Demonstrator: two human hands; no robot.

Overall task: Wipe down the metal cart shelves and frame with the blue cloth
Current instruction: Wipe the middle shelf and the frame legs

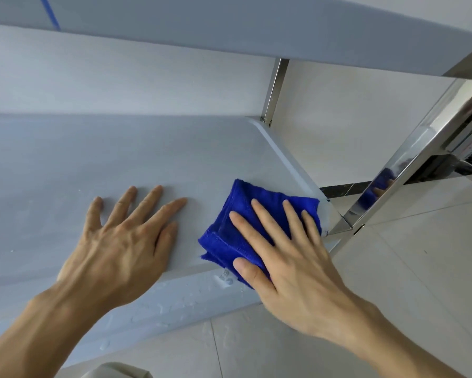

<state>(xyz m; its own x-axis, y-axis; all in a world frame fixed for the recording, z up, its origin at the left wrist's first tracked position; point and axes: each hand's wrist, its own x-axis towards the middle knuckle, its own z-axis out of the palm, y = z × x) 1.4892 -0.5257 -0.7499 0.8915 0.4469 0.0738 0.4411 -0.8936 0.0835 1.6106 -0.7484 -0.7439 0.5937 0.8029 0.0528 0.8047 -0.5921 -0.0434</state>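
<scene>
Cloth: the blue cloth lies folded on the shelf, right by the shiny front post at the shelf's corner.
Right hand: my right hand lies flat on the cloth, fingers straight and spread, pressing it down. I do not pinch it.
Left hand: my left hand rests flat on the bare shelf, on the side of the cloth away from the post, fingers spread. It holds nothing.
Shelf above: another shelf hangs over this one, joined to the same post.
Wet spots: I see water drops on the front lip of the shelf, away from the post.
How to wipe well: I think I should keep my palm flat, push the cloth right into the corner by the post, then slide in long lines away from it.
Watch out: the cloth hangs a bit over the front edge, so it could slip off.
Left to do: the front lip and the post look like they need a wipe too.
</scene>
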